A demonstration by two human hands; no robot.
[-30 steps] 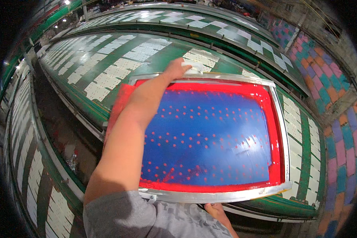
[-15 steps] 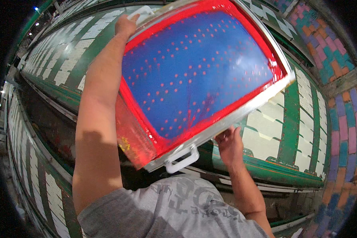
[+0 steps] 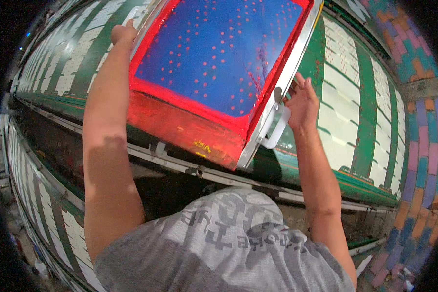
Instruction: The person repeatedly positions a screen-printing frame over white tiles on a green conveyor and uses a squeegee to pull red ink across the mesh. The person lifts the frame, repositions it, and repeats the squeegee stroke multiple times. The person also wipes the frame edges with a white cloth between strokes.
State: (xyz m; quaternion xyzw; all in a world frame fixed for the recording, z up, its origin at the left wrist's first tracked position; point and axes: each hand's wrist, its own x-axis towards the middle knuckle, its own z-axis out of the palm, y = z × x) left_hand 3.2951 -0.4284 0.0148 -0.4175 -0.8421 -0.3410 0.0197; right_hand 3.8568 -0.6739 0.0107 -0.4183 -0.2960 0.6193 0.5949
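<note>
So from my head cam, I'm holding a screen-printing screen (image 3: 204, 58) up in the top middle of the view, turned at a slant, with its near end sticking out past the edge of a long green printing table (image 3: 364, 107). Can't tell if any of it is actually touching the table. My left hand (image 3: 124, 33) is wrapping around the white handle (image 3: 137, 14) on the left side. My right hand (image 3: 302, 104) is hanging open right by the silver rail (image 3: 295, 53), fingers apart and a bit bent, just beside the second white handle (image 3: 278, 129) but not gripping it. Honestly can't tell if those fingertips are touching the rail. The blue mesh is showing rows of red dots, thick red ink is running around its border, and the stained red strip (image 3: 180, 126) at the near end is carrying some yellow smudges. White panels (image 3: 340, 107) are lying in rows on the table, and another panel-covered table (image 3: 58, 194) is running along the lower left. Painted bricks (image 3: 418, 160) are filling the right side, and my gray T-shirt (image 3: 214, 243) is taking up the bottom.
</note>
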